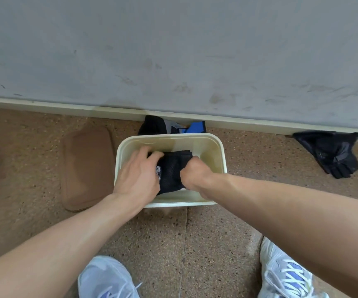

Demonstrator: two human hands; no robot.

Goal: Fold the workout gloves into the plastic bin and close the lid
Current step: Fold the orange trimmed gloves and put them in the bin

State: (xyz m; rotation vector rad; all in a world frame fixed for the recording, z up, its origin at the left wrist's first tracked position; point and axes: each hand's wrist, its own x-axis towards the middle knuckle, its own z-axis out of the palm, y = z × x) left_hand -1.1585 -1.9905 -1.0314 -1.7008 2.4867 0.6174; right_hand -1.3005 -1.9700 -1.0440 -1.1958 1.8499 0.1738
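**Folded glove going down into the bin**

Fingers of the left hand (138, 176) lie spread and loosely curled over the left edge of a folded black mesh glove (172, 172), pressing on it, not pinching it. The right hand (193, 174) is balled into a fist clamped on the glove's right edge, knuckles toward the camera. Both hands reach inside the cream plastic bin (221, 155), which stands on the speckled floor close to the wall, and the glove sits low in it, left of centre.

From the same head view, the brown lid (87, 166) lies flat on the floor just left of the bin, not yet fitted. A second black glove (332, 154) lies unfolded by the skirting, well off to the right. Behind the bin, black and blue fabric (173, 126) is wedged against the wall; what it is I cannot tell.

Risks, as I judge them: the mesh looks springy, so the fold may open once the hands let go, and a bulging bundle could keep the lid from seating. The far glove is easily forgotten before closing.
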